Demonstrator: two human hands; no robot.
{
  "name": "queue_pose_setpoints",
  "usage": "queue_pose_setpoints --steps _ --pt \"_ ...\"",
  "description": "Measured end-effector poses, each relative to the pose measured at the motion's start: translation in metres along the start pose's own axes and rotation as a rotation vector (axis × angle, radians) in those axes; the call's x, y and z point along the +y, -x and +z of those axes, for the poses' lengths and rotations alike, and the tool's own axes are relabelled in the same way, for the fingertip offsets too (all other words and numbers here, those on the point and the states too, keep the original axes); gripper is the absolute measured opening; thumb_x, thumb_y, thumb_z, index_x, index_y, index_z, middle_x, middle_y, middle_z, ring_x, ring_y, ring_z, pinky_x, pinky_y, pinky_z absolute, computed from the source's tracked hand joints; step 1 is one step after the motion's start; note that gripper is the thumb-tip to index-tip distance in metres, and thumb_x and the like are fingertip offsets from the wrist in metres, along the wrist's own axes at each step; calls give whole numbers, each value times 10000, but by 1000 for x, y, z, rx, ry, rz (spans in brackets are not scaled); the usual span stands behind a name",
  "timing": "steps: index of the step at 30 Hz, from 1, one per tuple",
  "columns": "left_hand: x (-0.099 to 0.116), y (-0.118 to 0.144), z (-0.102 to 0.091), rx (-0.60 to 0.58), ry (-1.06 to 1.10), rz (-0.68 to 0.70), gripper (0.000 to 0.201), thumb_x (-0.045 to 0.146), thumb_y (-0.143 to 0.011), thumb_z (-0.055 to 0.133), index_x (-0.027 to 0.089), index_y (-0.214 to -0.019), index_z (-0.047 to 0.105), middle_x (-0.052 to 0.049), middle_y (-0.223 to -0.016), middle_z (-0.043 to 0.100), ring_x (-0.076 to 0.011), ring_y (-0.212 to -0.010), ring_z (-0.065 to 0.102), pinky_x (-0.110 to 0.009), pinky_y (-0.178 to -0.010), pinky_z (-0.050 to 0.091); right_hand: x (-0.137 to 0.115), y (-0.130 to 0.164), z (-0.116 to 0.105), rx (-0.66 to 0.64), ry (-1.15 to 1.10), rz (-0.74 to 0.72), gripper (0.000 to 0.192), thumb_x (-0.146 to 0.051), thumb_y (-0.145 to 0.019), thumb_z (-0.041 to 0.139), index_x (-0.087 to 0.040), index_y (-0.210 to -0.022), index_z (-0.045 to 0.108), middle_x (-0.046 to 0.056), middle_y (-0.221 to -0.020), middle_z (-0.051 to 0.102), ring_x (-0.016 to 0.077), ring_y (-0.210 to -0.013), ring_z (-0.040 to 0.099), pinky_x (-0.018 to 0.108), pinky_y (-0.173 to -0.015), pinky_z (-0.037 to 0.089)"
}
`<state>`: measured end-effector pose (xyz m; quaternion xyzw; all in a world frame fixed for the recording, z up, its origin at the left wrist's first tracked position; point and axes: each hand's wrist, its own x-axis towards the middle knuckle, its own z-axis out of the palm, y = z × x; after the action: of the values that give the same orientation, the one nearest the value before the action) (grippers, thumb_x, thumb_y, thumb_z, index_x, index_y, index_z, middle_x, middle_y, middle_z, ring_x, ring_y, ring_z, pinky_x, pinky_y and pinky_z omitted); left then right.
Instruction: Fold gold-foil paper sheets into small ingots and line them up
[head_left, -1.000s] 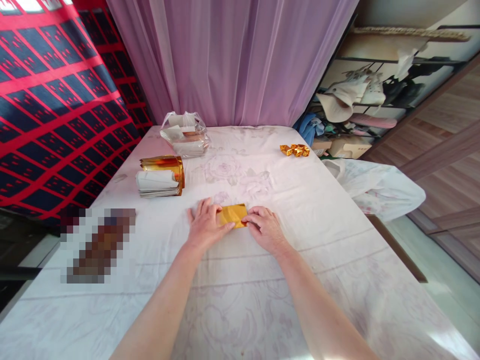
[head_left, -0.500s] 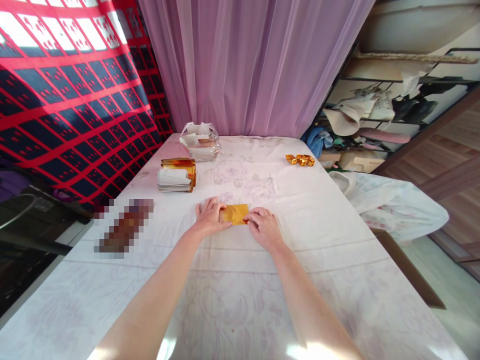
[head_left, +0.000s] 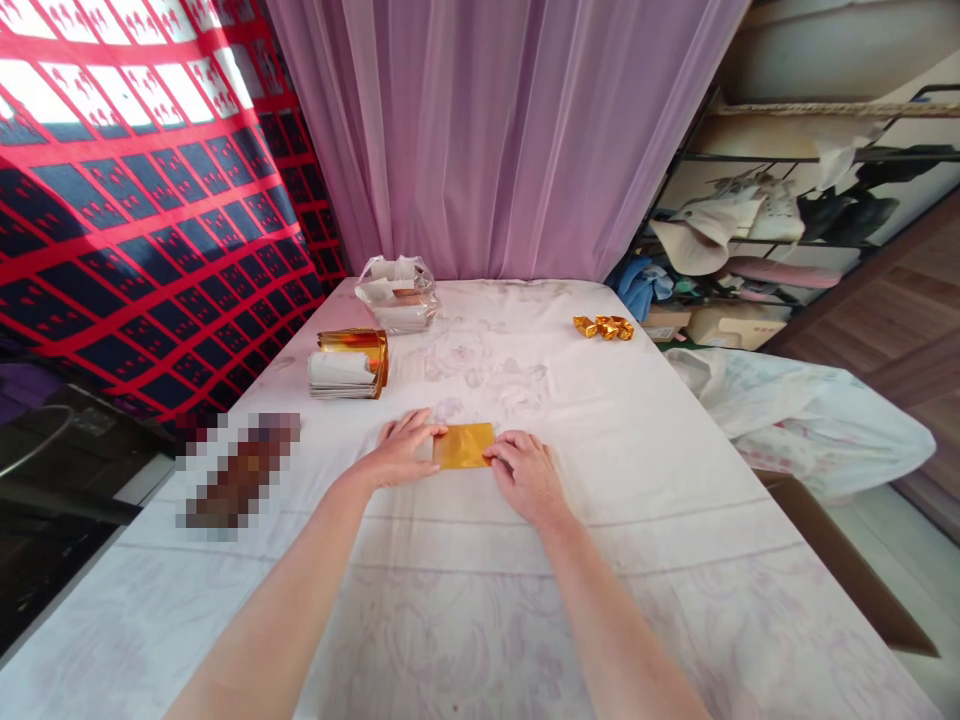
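A small rectangular sheet of gold foil paper point(head_left: 463, 447) lies on the white patterned tablecloth point(head_left: 450, 620) in front of me. My left hand point(head_left: 401, 452) is at its left edge, fingers spread, with the thumb and a fingertip touching the sheet's left corners. At the opposite edge my right hand point(head_left: 527, 474) pinches the paper between thumb and forefinger, its other fingers curled. Beyond my left hand stands a stack of gold foil papers point(head_left: 349, 362) with white backs, bent into a curve. Several folded gold foil pieces point(head_left: 603, 327) sit in a row at the far right.
A clear plastic bag point(head_left: 397, 295) of papers stands at the back left. A pixelated reddish-brown object point(head_left: 244, 470) lies at the left edge. Purple curtains point(head_left: 480, 130) hang behind the table. To the right are a shelf rack point(head_left: 750, 240) and a white plastic bag point(head_left: 832, 420).
My left hand has slid slightly left, uncovering more of the sheet's left side, and its fingers have spread. My right hand stays at the right edge. The view has tilted slightly.
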<state>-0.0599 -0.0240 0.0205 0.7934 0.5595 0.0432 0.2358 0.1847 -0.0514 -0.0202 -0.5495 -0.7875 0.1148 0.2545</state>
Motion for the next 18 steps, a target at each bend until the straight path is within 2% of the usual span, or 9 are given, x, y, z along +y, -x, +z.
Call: queue_pose_setpoints --steps 5,10,13,18 --pt "-6 0 0 -5 10 32 567 303 -753 616 287 -1315 542 -95 -1608 279 -277 -1499 193 -533 -1180 197 -4 0 -2 2 -9 19 230 -125 -867 556 -266 -954 715 35 -1058 658 206 -1002 568 347 -835 385" --pt "-5 1 6 32 -15 39 575 247 -735 602 291 -1306 551 -84 -1584 333 -296 -1485 227 -558 -1172 193 -6 1 -4 -9 11 47 238 -114 -858 568 -264 -966 718 35 -1075 654 208 -1017 565 346 -835 386" --pt "0 3 12 104 -52 30 524 241 -755 575 279 -1277 567 -80 -1568 364 -293 -1470 262 -549 -1171 199 -9 2 -5 -11 12 62 236 -109 -855 574 -261 -967 716 34 -1081 652 203 -1010 566 343 -839 385" --pt "4 5 23 252 -97 10 387 420 -843 571 282 -1203 598 -85 -1528 429 -301 -1424 339 -544 -1146 241 -12 2 -5 -3 13 71 232 -104 -854 576 -260 -962 711 33 -1084 650 192 -999 568 338 -857 389"
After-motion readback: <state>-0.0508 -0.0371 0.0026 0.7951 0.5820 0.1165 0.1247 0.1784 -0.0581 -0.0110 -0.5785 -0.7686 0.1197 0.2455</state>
